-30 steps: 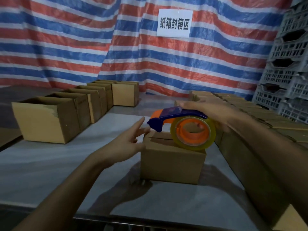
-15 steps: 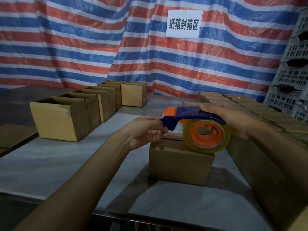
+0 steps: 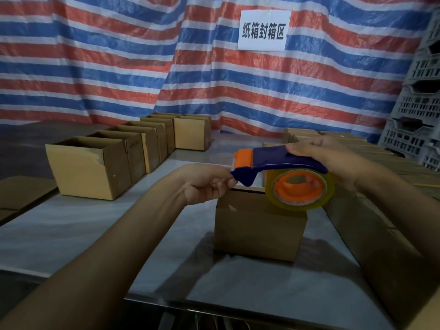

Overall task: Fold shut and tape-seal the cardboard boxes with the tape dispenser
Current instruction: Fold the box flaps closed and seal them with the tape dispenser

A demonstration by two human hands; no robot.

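Head view: your right hand [image 3: 316, 156] grips the tape dispenser [image 3: 281, 163] just above the cardboard box [image 3: 259, 232], its long axis running left to right; your left hand [image 3: 209, 186], nearer the nose, pinches there with curled fingers

Matt cardboard box [image 3: 259, 232], glossy plastic tape dispenser [image 3: 273, 160]; smooth table [image 3: 71, 234], woven tarp [image 3: 119, 67]
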